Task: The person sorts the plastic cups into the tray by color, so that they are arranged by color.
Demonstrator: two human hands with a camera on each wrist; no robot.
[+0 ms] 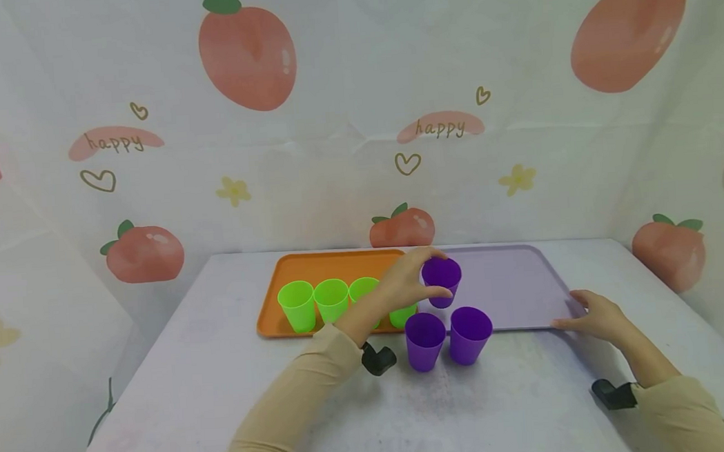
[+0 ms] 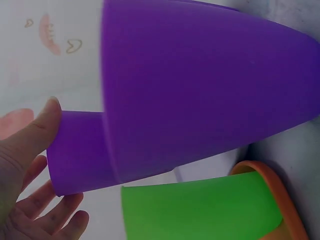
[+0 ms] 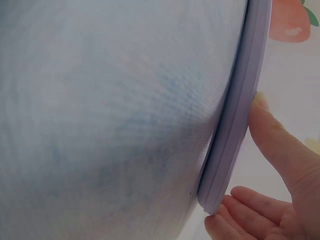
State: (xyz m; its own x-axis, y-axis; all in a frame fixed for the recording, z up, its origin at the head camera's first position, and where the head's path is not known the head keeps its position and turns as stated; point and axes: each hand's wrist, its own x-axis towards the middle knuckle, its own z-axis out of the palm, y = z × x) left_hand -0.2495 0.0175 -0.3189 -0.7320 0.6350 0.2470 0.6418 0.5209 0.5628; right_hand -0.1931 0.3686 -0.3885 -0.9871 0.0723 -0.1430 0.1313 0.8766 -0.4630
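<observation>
My left hand (image 1: 407, 280) holds a purple cup (image 1: 443, 280) by its sides near the rim, over the left end of the lilac tray (image 1: 509, 286). In the left wrist view the thumb and fingers lie around this cup's rim end, partly behind a nearer purple cup (image 2: 210, 85). Two purple cups, one on the left (image 1: 425, 343) and one on the right (image 1: 470, 337), stand upright on the table before the tray. At the tray's front right corner, my right hand (image 1: 600, 316) grips the edge between thumb and fingers, as the right wrist view shows.
On the left lies an orange tray (image 1: 339, 260), its right end beside the lilac tray. Several green cups (image 1: 296, 306) stand along its front, partly hidden by my left arm. A fruit-printed cloth (image 1: 347, 178) hangs behind the white table (image 1: 221, 373).
</observation>
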